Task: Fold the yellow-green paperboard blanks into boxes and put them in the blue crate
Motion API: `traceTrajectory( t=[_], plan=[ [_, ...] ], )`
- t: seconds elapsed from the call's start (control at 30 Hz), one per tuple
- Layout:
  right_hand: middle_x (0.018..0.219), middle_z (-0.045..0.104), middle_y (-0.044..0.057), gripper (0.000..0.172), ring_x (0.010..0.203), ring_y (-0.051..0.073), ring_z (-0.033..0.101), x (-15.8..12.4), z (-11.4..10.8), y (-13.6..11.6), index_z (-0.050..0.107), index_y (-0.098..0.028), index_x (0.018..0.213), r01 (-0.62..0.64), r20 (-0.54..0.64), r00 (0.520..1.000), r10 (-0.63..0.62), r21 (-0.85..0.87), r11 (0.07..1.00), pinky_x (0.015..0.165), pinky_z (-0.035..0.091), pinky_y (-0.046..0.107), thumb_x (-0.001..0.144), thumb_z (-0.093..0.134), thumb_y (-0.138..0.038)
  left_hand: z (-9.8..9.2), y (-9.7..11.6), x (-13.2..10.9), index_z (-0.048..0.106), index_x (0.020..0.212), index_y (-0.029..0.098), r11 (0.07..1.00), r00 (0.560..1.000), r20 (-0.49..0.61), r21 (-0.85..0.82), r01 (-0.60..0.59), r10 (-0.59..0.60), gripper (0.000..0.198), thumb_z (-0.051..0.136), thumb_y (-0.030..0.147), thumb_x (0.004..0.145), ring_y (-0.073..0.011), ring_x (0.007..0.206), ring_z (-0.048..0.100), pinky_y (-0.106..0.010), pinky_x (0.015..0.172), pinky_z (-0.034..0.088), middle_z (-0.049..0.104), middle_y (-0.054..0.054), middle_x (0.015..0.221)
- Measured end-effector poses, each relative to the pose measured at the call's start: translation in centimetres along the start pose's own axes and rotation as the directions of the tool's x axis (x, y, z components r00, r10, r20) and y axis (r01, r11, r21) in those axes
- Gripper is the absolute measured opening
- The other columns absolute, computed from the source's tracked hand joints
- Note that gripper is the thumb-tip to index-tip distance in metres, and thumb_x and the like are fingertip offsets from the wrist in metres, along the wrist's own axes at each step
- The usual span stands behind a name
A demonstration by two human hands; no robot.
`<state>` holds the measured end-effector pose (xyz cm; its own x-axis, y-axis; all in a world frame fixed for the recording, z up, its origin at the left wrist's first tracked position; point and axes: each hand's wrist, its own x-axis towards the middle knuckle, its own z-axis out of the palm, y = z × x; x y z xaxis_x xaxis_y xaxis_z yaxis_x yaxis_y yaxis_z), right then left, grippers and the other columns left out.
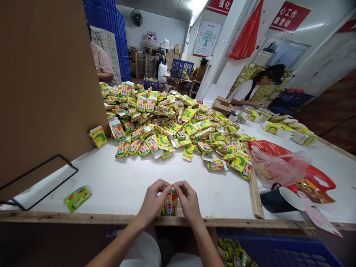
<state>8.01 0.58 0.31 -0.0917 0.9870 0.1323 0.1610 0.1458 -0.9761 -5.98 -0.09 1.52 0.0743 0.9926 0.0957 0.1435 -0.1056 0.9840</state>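
Both my hands meet at the near edge of the white table (122, 181). My left hand (154, 200) and my right hand (188, 200) pinch the top of one small yellow-green printed box (169, 204) that stands upright between them. Fingers of both hands are curled on its upper flap. A large heap of similar yellow-green boxes (172, 122) covers the middle and far part of the table. One flat green box (77, 197) lies alone at the near left.
A tall brown cardboard sheet (47, 81) stands at the left with a black wire frame (41, 178). A red plastic bag (280, 163) lies at the right beside a wooden strip (254, 193). A blue crate (280, 252) holds boxes below. Other people sit far left and far right.
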Motion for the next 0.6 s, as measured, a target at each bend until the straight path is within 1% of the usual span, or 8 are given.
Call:
traceTrajectory(
  t=[0.13, 0.2, 0.27, 0.33, 0.4, 0.47, 0.53, 0.6],
  plan=[
    [0.082, 0.068, 0.005, 0.015, 0.079, 0.02, 0.063, -1.0, -0.5, -0.7, 0.061, -0.019, 0.085, -0.013, 0.016, 1.0, 0.013, 0.013, 1.0, 0.07, 0.049, 0.029, 0.082, 0.057, -0.032, -0.8, -0.7, -1.2, 0.066, 0.101, 0.02, 0.999, 0.994, 0.109, -0.047, -0.009, 0.014, 0.021, 0.053, 0.026, 0.085, -0.019, 0.094, 0.06, -0.029, 0.081, 0.047, 0.065, -0.007, 0.099],
    [0.078, 0.068, 0.005, 0.017, 0.077, 0.021, 0.063, -2.0, -3.1, -2.2, 0.063, -0.019, 0.08, -0.019, -0.007, 1.0, 0.019, -0.124, 0.992, 0.07, 0.049, 0.029, 0.083, 0.055, -0.034, -1.0, -1.2, -1.5, 0.058, 0.116, 0.022, 0.996, 0.994, 0.105, -0.082, 0.024, -0.015, 0.032, 0.054, 0.027, 0.085, -0.0178, 0.092, 0.061, -0.03, 0.081, 0.048, 0.063, -0.007, 0.106],
    [0.072, 0.068, 0.005, 0.023, 0.07, 0.021, 0.063, -3.0, -7.2, -4.0, 0.065, -0.02, 0.073, -0.054, 0.009, 0.998, 0.061, -0.352, 0.935, 0.065, 0.049, 0.028, 0.083, 0.054, -0.037, -1.0, -1.6, -1.5, 0.051, 0.122, 0.023, 0.991, 0.996, 0.057, -0.107, 0.074, -0.068, 0.038, 0.055, 0.028, 0.084, -0.0165, 0.086, 0.061, -0.03, 0.078, 0.049, 0.062, -0.007, 0.106],
    [0.076, 0.071, 0.006, 0.021, 0.072, 0.024, 0.064, -3.3, -10.9, -5.4, 0.07, -0.022, 0.075, -0.049, 0.094, 0.988, 0.124, -0.572, 0.819, 0.065, 0.05, 0.031, 0.079, 0.059, -0.04, -0.8, -1.9, -1.3, 0.055, 0.113, 0.02, 0.988, 0.993, 0.006, -0.099, 0.118, -0.118, 0.029, 0.054, 0.029, 0.085, -0.0162, 0.082, 0.061, -0.03, 0.076, 0.048, 0.063, -0.007, 0.102],
    [0.097, 0.071, 0.009, 0.02, 0.092, 0.029, 0.063, -2.2, -12.3, -5.9, 0.072, -0.026, 0.086, 0.059, 0.114, 0.993, 0.028, -0.69, 0.722, 0.079, 0.049, 0.039, 0.078, 0.06, -0.04, -0.5, -1.8, -1.0, 0.059, 0.101, 0.019, 0.988, 0.991, -0.01, -0.071, 0.136, -0.137, 0.021, 0.053, 0.03, 0.084, -0.0167, 0.082, 0.06, -0.029, 0.074, 0.047, 0.064, -0.006, 0.098],
    [0.123, 0.06, 0.01, 0.024, 0.114, 0.031, 0.052, 0.5, -10.4, -5.1, 0.069, -0.028, 0.101, 0.205, 0.178, 0.978, -0.108, -0.73, 0.652, 0.094, 0.04, 0.048, 0.081, 0.057, -0.036, -0.3, -1.6, -0.8, 0.06, 0.097, 0.019, 0.991, 0.992, 0.009, -0.049, 0.127, -0.126, 0.018, 0.054, 0.029, 0.084, -0.0168, 0.082, 0.06, -0.028, 0.073, 0.047, 0.065, -0.006, 0.097],
    [0.139, 0.045, 0.009, 0.029, 0.129, 0.031, 0.037, 4.5, -6.1, -3.7, 0.065, -0.027, 0.111, 0.326, 0.268, 0.945, -0.187, -0.734, 0.596, 0.101, 0.032, 0.052, 0.083, 0.055, -0.026, -0.3, -1.5, -0.8, 0.061, 0.094, 0.019, 0.993, 0.994, 0.015, -0.035, 0.112, -0.112, 0.017, 0.054, 0.029, 0.083, -0.0166, 0.08, 0.06, -0.027, 0.071, 0.046, 0.065, -0.005, 0.095],
    [0.144, 0.038, 0.009, 0.039, 0.135, 0.032, 0.025, 8.9, -1.3, -2.4, 0.06, -0.026, 0.118, 0.35, 0.296, 0.936, -0.188, -0.752, 0.559, 0.103, 0.026, 0.056, 0.08, 0.057, -0.017, -0.6, -1.6, -1.0, 0.062, 0.092, 0.018, 0.992, 0.993, -0.003, -0.027, 0.121, -0.121, 0.016, 0.053, 0.03, 0.084, -0.0166, 0.078, 0.06, -0.028, 0.071, 0.046, 0.065, -0.005, 0.09]
  ],
)
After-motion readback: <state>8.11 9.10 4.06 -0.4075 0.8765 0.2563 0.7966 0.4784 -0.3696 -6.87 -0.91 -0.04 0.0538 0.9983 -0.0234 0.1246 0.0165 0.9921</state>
